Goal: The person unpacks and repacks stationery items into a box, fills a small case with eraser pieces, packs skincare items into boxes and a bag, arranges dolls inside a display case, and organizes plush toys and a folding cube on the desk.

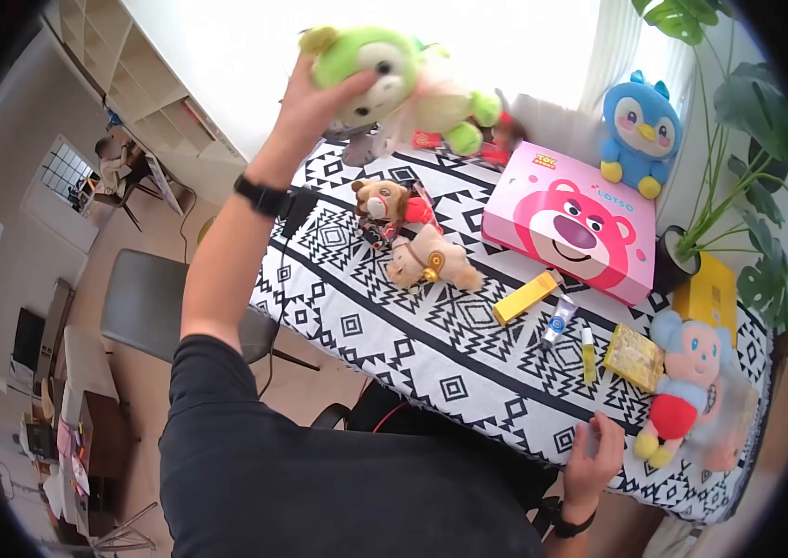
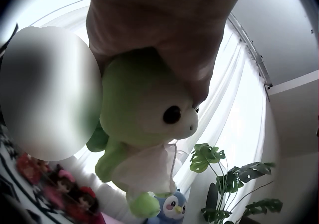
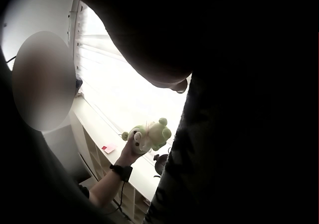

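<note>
My left hand holds a green plush toy by its head, raised over the far left of the table. Thumb and fingers grip the head from either side, and the body points right. In the left wrist view, the plush toy shows a pale face, a dark eye and a whitish cloth on its front. My right hand is at the table's front edge with loosely bent fingers and nothing in them. Nearest to it are a blue plush toy in red shorts and a yellowish square packet.
On the patterned tablecloth lie a brown plush, a beige plush, a yellow box, a tube and a small vial. Behind stand a pink box, a blue bird plush and a potted plant.
</note>
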### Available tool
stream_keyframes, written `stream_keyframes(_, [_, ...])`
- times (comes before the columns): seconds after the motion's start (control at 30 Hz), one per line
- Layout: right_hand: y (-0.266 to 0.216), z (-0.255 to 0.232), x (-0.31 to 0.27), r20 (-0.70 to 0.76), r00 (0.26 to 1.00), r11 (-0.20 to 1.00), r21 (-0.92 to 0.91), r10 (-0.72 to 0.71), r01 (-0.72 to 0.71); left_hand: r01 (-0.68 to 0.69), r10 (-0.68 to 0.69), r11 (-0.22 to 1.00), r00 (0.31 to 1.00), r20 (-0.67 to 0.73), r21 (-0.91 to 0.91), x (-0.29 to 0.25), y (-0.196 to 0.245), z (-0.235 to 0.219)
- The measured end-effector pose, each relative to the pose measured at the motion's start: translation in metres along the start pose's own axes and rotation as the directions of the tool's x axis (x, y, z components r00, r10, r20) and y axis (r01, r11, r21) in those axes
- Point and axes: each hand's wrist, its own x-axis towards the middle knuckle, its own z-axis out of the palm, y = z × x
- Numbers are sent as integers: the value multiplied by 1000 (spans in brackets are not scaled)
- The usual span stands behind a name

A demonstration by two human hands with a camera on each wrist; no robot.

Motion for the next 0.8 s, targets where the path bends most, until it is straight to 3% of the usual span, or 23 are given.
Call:
stream_keyframes(0.07, [-1, 1, 1, 2, 1000, 1000, -9, -1, 1, 34, -16, 992, 990, -139, 124, -45, -13, -44])
stream_keyframes(0.1, [0, 1, 1, 0, 1000, 1000, -14, -7, 7, -63, 122, 956, 974, -192, 287, -68, -28, -64])
stream_keyframes(0.13, [0, 1, 0, -4, 1000, 1000, -22, -10, 10, -143, 262, 884, 939, -220, 444, -91, -44, -80])
stream_keyframes(0.2, [-2, 1, 1, 8, 1000, 999, -30, -10, 10, -127, 359, 688, 915, -182, 715, -140, -59, -94])
stream_keyframes(0.23, [-4, -1, 3, 20, 1000, 1000, -27, -8, 9, -260, 519, 501, 854, -46, 826, -158, -62, -94])
stream_keyframes(0.33, [-12, -7, 10, 74, 997, 998, -56, -18, 22, -321, 424, 391, 895, 140, 863, -211, -74, -92])
stream_keyframes(0.37, [-17, -8, 14, 77, 997, 997, -67, -24, 29, -313, 424, 401, 896, 129, 861, -222, -74, -90])
stream_keyframes(0.43, [-30, -14, 23, 119, 987, 988, -95, -107, 119, -394, 400, 390, 886, 232, 832, -235, -77, -90])
stream_keyframes(0.53, [-52, -15, 45, 139, 969, 973, -84, -202, 215, -359, 397, 456, 901, 176, 814, -242, -90, -95])
stream_keyframes(0.57, [-59, -14, 53, 152, 965, 971, -83, -212, 226, -330, 312, 455, 929, 199, 827, -244, -94, -98])
stream_keyframes(0.6, [-66, -14, 63, 152, 966, 970, -95, -208, 224, -331, 314, 465, 929, 197, 821, -250, -95, -101])
stream_keyframes(0.67, [-79, -9, 85, 165, 926, 925, -123, -339, 360, -231, -39, 476, 958, 283, 849, -261, -73, -105])
stream_keyframes(0.7, [-86, -5, 97, 134, 910, 903, -136, -391, 408, -199, -105, 451, 956, 274, 870, -263, -60, -111])
stream_keyframes(0.8, [-106, -5, 145, 137, 888, 873, -166, -439, 458, -181, -114, 403, 963, 245, 897, -276, -39, -112])
